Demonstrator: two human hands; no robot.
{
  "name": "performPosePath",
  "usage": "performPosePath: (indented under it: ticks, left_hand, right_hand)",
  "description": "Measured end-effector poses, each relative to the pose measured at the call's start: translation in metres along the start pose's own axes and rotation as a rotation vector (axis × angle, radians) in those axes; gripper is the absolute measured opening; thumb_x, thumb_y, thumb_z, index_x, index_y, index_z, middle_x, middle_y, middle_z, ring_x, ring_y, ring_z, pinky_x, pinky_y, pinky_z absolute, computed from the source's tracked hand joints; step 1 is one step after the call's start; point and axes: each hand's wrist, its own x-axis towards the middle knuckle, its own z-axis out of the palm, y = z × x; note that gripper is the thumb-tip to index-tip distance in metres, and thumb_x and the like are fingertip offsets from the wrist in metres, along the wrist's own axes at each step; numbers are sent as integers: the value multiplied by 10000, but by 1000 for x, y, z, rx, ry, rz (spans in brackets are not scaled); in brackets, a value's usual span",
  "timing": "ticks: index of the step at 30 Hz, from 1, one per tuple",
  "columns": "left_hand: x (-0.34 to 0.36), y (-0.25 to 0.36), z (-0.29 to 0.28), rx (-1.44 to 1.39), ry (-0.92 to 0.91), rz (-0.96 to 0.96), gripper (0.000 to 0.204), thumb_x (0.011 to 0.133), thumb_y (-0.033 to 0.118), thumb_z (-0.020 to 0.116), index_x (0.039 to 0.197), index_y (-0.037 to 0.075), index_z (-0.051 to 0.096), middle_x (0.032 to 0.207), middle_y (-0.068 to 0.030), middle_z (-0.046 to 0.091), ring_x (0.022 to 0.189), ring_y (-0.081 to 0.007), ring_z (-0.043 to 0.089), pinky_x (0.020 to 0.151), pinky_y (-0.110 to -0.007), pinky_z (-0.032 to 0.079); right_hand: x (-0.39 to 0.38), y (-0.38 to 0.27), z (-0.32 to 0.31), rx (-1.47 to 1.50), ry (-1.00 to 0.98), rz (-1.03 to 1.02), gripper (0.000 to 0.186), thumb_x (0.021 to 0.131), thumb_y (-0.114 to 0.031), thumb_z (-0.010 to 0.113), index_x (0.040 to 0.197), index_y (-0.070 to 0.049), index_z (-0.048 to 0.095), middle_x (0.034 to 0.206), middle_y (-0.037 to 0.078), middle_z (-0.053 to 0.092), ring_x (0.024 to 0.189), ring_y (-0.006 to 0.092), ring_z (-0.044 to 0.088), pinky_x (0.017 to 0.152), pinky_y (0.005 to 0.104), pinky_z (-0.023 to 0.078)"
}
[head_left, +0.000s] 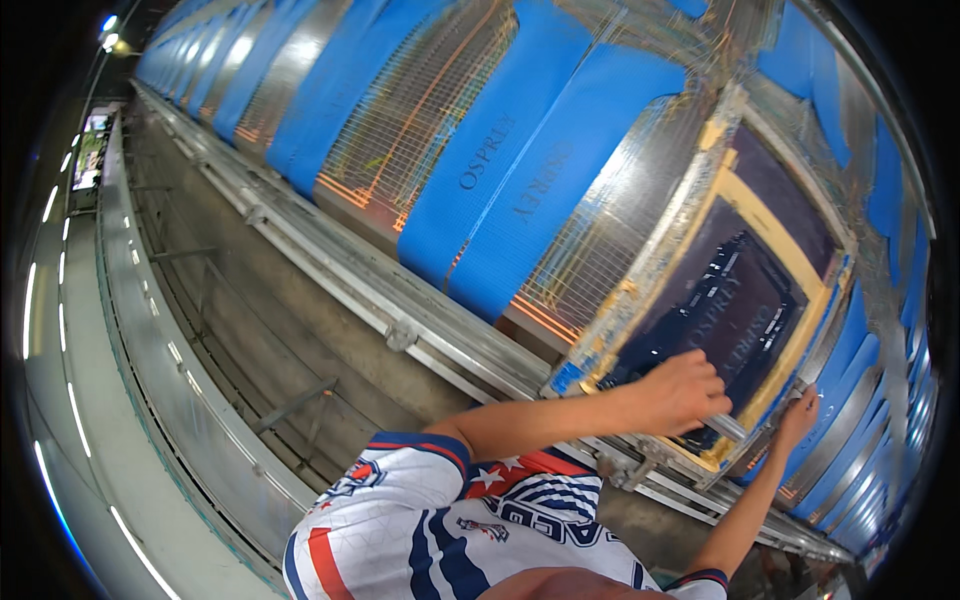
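Observation:
My left hand (682,394) is closed round a metal-edged squeegee (724,427), which lies across the near end of a printing screen. The screen frame (655,250) has worn edges covered in yellowish tape. Dark wet ink (672,322) covers much of its mesh, and dark lettering shows through. At the screen's right side, my right hand (797,415) has its fingers bent round the frame's edge near a small metal fitting. The frame rests on a long printing table, over the blue cut fabric pieces.
Blue fabric pieces (490,150) with dark printed lettering lie in rows along the ink-streaked table. A metal rail (330,285) with clamps runs along its near edge. To the left, beyond a walkway, stands another long metal-edged table (185,380).

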Motion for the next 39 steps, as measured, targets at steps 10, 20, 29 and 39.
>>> performPosePath:
  ticks: [10,20,29,39]
  left_hand:
    - [-19,-9,18,-300,244,-114,158,789,181,642,904,79,678,895,-28,616,913,-209,563,857,-372,431]
    - [-18,-9,13,-343,242,-194,131,811,169,623,851,55,674,850,-55,609,938,-234,553,847,-368,412]
    - [-17,-6,17,-340,183,-207,153,817,173,626,832,42,704,851,-65,624,959,-236,549,869,-370,405]
    - [-17,-6,20,-324,183,-197,145,817,166,628,836,49,711,861,-75,647,990,-253,558,910,-379,403]
  right_hand:
    - [-18,-29,-21,36,83,-82,299,1069,-321,465,1092,-91,653,617,-52,430,501,46,342,459,247,273]
    - [-30,-58,-14,134,102,5,319,1063,-388,476,946,-120,603,576,-63,405,436,34,335,397,239,235]
    - [-22,-44,-20,160,95,37,316,1051,-405,502,942,-128,610,554,-52,398,428,42,338,388,238,229]
    - [-8,-34,-18,147,133,40,315,1050,-395,497,952,-119,611,547,-46,400,423,52,351,391,245,243]
